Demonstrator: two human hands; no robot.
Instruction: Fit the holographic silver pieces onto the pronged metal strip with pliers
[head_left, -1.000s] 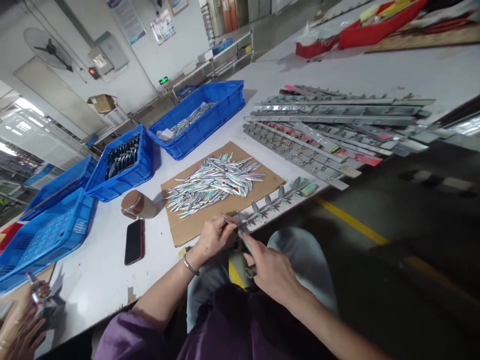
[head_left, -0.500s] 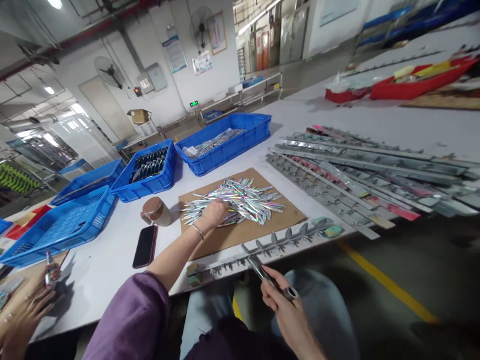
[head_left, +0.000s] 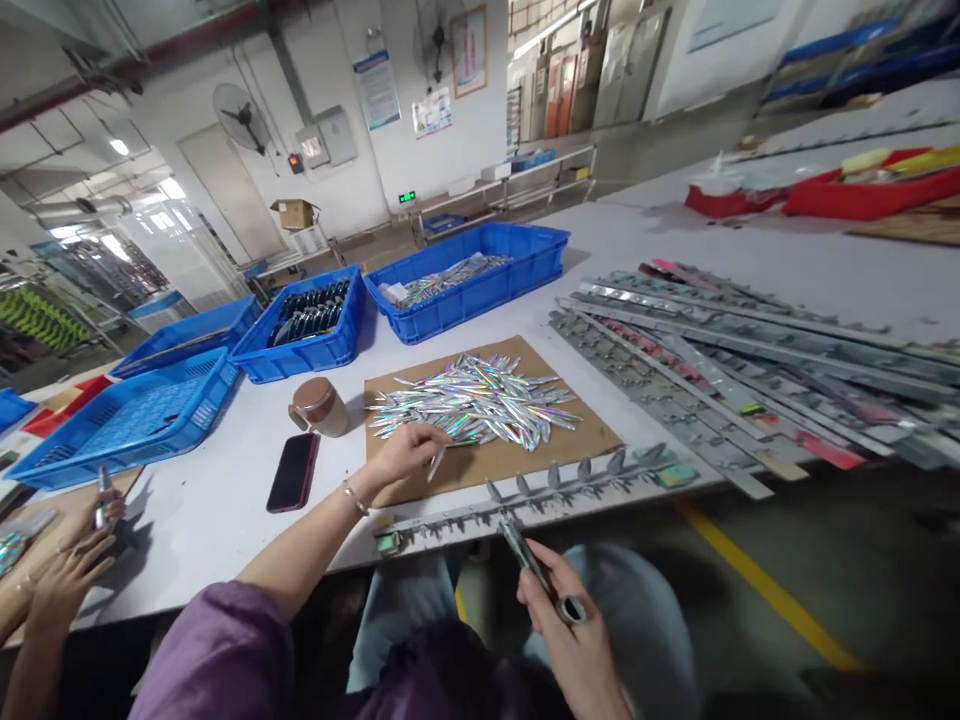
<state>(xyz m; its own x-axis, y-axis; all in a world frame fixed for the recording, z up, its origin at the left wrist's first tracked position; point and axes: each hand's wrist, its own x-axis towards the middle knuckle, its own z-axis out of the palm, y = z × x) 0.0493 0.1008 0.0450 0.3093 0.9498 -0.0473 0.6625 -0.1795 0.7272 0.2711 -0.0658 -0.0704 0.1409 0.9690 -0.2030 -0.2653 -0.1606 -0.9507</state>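
Metal tool [head_left: 529, 561] gripped in right hand [head_left: 568, 612], fingers closed round it, tip by strip [head_left: 450, 523] laid along near edge of table [head_left: 206, 530]. On strip: grey upright pieces [head_left: 554, 475] seated from right end to about middle; left stretch apparently unfilled. Thin silver sliver [head_left: 435, 464] pinched at fingertips of left hand [head_left: 403, 452], above cardboard [head_left: 409, 490]. Beyond, many glossy, pointed, iridescent slivers [head_left: 487, 400] left in loose pile.

bare cardboard [head_left: 499, 465] is stretching toward three o'clock from the left hand [head_left: 406, 452], silvery pile [head_left: 480, 402] is blocking two, mug [head_left: 321, 408] is blocking ten
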